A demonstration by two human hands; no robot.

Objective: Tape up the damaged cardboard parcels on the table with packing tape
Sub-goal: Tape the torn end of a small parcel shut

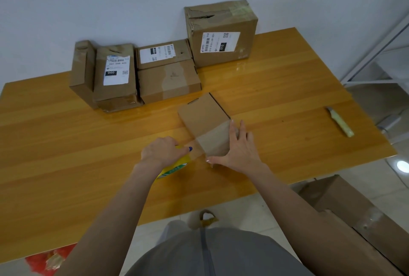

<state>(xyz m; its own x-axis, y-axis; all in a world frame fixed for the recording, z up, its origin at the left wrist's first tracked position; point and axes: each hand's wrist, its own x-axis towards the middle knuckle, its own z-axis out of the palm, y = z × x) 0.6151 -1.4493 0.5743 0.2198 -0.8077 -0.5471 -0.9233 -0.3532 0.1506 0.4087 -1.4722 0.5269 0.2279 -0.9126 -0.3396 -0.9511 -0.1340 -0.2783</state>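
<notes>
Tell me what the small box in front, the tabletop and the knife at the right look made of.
Small box: brown cardboard, matte; folded edges and a tuck slot show, with a shinier clear tape band across the near end.
Tabletop: wood-grain laminate or varnished wood, glossy; it reflects light.
Utility knife: pale yellow-green body, probably plastic; grey tip, likely metal.

Six cardboard parcels point(204, 118) on the table point(66, 143); one tape roll point(174, 168); one knife point(340, 122); two hands point(162, 150).
</notes>
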